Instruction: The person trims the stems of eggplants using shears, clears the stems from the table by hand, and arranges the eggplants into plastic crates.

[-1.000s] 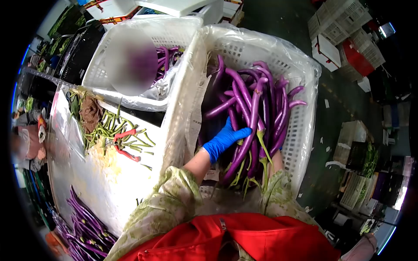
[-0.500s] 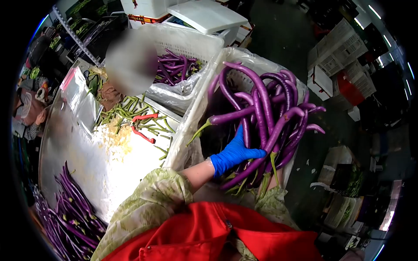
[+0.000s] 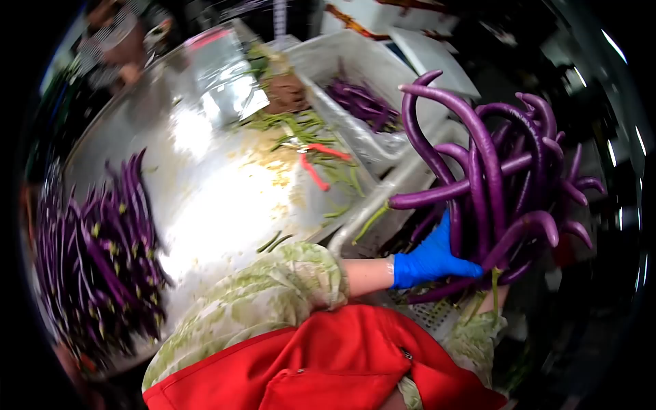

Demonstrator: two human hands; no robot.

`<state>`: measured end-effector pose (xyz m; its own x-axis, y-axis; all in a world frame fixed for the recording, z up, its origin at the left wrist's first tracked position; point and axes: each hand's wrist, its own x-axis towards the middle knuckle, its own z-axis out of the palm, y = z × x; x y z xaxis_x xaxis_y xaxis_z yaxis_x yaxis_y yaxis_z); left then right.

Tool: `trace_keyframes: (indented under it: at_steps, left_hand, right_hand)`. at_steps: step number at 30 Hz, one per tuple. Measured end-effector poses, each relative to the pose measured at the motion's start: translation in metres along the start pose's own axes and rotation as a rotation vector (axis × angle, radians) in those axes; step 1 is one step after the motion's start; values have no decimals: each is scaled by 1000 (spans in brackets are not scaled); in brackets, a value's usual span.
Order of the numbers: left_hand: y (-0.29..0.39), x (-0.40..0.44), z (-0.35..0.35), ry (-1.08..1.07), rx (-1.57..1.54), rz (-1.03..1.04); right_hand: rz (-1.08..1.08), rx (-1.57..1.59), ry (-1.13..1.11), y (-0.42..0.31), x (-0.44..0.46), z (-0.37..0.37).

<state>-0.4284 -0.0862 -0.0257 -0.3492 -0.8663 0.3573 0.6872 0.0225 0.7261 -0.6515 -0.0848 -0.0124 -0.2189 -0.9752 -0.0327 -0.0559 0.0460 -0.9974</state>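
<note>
A big bundle of long purple eggplants is held up over a lined white crate. My left hand, in a blue glove, grips the bundle from its left side, thumb across the stems. On the far side my right hand shows only as a sliver of blue glove; its fingers are hidden behind the eggplants, which rest against it. Green stems hang below the bundle near my right sleeve.
On the metal table lie a pile of eggplants, red-handled clippers, cut green stems, a brown cloth and a plastic bag. Behind stands a crate with more eggplants. A person is at upper left.
The view has swung left, bringing more of the table and its eggplant pile into sight. Both hands have lifted the bundle up out of the crate.
</note>
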Motion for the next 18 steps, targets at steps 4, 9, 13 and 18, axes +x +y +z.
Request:
trace_keyframes:
  at_steps: [4, 9, 13, 18]
  left_hand:
    - [38, -41, -28, 196, -62, 89]
    - [69, -101, -90, 595, -52, 332]
    - [90, -157, -149, 813, -44, 323]
    - [60, -196, -260, 1372, -3, 232]
  right_hand:
    - [-95, -113, -314, -58, 9, 85]
    - [-115, -287, -963, -93, 30, 279]
    - [30, -435, -1537, -64, 36, 465]
    - [-163, -668, -1890, 34, 21, 634]
